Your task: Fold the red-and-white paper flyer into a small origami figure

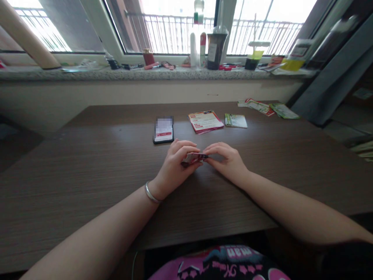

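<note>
A small flat printed piece point(193, 157), red, white and black, is held between my two hands above the table; whether it is a packet or a card I cannot tell. My left hand point(180, 156), with a silver bangle at the wrist, grips its left part between thumb and fingers. At its right end, the thumb and fingertips of my right hand point(225, 157) pinch the edge. Just beyond my left hand lies a phone point(163, 130) with a lit, blurred screen. Past my right hand are a stack of red-edged printed cards point(205, 121) and smaller green-and-white cards point(236, 121).
More printed cards point(262, 107) lie spread at the far right of the dark wooden table point(87, 171). Behind it, the stone windowsill point(122, 74) bears a lidded dark cup point(215, 48), bottles, a red jar point(148, 57) and small items. A grey curtain point(335, 77) hangs at right.
</note>
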The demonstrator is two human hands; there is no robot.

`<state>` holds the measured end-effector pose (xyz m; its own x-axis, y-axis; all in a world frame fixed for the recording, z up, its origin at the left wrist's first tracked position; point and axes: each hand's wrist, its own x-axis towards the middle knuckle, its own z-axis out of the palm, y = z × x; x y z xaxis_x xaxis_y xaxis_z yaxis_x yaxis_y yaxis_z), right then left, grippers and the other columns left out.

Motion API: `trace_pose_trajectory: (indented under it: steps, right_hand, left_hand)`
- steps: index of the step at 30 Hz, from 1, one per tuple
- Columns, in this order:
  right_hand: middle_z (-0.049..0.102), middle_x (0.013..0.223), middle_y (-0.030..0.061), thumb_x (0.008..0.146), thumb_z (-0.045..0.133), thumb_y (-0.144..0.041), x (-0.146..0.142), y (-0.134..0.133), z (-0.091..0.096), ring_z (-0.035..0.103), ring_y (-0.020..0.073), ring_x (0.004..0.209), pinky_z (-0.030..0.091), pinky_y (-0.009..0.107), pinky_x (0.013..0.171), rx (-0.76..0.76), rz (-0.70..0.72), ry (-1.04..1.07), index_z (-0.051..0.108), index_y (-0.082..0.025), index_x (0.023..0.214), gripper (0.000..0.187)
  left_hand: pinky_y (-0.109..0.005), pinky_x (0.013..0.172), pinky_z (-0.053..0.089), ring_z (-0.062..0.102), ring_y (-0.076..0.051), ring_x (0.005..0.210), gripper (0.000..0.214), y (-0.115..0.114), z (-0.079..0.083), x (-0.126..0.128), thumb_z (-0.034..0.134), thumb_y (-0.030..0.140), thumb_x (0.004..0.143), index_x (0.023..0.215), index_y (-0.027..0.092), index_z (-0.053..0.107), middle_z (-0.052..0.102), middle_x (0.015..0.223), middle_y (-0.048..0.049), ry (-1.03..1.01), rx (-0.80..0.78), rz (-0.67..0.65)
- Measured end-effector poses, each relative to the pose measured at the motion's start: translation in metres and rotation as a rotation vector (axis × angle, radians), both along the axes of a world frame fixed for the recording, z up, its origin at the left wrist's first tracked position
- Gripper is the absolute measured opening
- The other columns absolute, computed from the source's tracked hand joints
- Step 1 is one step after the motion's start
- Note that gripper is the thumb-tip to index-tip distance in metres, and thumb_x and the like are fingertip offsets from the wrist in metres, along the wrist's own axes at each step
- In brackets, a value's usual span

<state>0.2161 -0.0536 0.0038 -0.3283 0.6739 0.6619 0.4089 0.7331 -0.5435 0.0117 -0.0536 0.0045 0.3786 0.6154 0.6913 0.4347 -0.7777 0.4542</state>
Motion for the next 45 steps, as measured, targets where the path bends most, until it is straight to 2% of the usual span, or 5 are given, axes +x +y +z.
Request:
trace_pose_trajectory:
  steps: [5,17,31,37,45]
  right_hand:
    - [0.073,0.089,0.0036,0.083,0.068,-0.02,0.002,0.001,-0.002,0.066,0.0172,0.086,0.053,0.034,0.081,0.064,-0.019,0.026,0.071,-0.024,0.089,0.008]
    - [0.072,0.089,0.0049,0.083,0.067,-0.017,0.005,0.001,0.001,0.065,0.0162,0.085,0.053,0.034,0.081,0.089,0.041,0.05,0.071,-0.023,0.092,0.012]
    - [0.072,0.087,0.0028,0.084,0.066,-0.021,0.005,0.001,0.0,0.065,0.0161,0.082,0.053,0.035,0.079,0.062,-0.011,0.058,0.073,-0.027,0.088,0.01]
    - [0.072,0.086,0.0033,0.085,0.065,-0.024,0.006,0.002,0.0,0.065,0.017,0.083,0.053,0.035,0.079,0.051,-0.023,0.053,0.074,-0.027,0.087,0.009]
    - [0.071,0.087,0.0029,0.084,0.066,-0.022,0.005,0.001,0.0,0.065,0.0171,0.084,0.052,0.036,0.079,0.078,-0.029,0.019,0.072,-0.027,0.089,0.009]
  left_hand:
    - [-0.056,0.114,0.023,0.056,-0.024,0.121,0.022,0.0,0.002,-0.002,0.066,0.017,0.083,0.104,0.023,0.062,0.068,0.117,-0.0053,0.042,-0.065,-0.037]
    - [-0.056,0.114,0.023,0.056,-0.023,0.121,0.02,0.004,-0.002,-0.004,0.066,0.022,0.085,0.104,0.025,0.067,0.071,0.112,-0.0032,0.078,0.016,0.006]
    - [-0.054,0.114,0.024,0.057,-0.023,0.118,0.026,0.002,-0.001,-0.005,0.069,0.025,0.083,0.109,0.025,0.065,0.071,0.113,-0.0026,0.099,0.02,0.03]
    - [-0.05,0.116,0.023,0.062,-0.02,0.107,0.016,-0.004,0.007,-0.006,0.07,0.024,0.082,0.098,0.026,0.067,0.073,0.1,0.0006,0.018,0.145,0.022]
    - [-0.048,0.113,0.03,0.065,-0.018,0.099,0.008,-0.004,0.007,-0.006,0.069,0.025,0.083,0.091,0.026,0.068,0.074,0.094,0.0017,-0.006,0.128,0.061]
